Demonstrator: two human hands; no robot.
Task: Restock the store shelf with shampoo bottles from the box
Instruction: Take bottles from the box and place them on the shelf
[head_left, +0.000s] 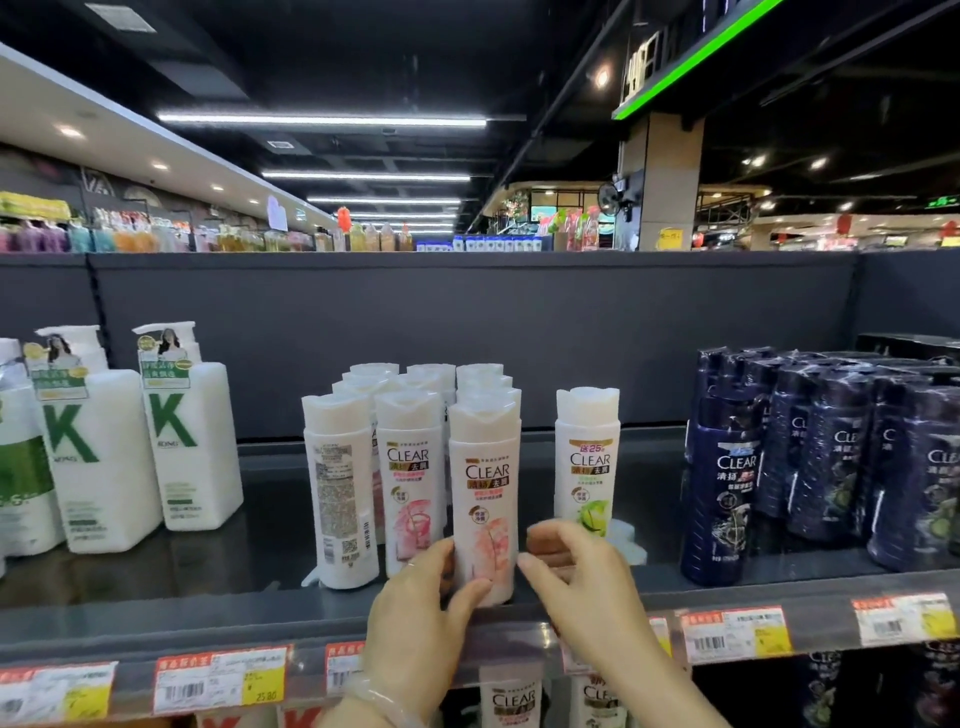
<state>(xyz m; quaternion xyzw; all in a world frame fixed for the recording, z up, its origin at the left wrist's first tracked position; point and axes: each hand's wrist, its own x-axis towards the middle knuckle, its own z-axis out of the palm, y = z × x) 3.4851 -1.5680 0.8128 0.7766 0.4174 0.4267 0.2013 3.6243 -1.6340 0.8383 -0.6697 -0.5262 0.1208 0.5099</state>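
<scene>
A white CLEAR shampoo bottle with a pink label stands upright at the front edge of the dark shelf. My left hand grips its lower left side, thumb across the front. My right hand touches its lower right side with fingers curled. Behind and left of it stand several matching white bottles in rows; the leftmost one shows its back label. A white CLEAR bottle with a green label stands alone to the right. The box is out of view.
Large white pump bottles marked K fill the shelf's left end. Dark blue CLEAR bottles, some shrink-wrapped, crowd the right end. Price tags line the shelf lip. More bottles sit on the shelf below.
</scene>
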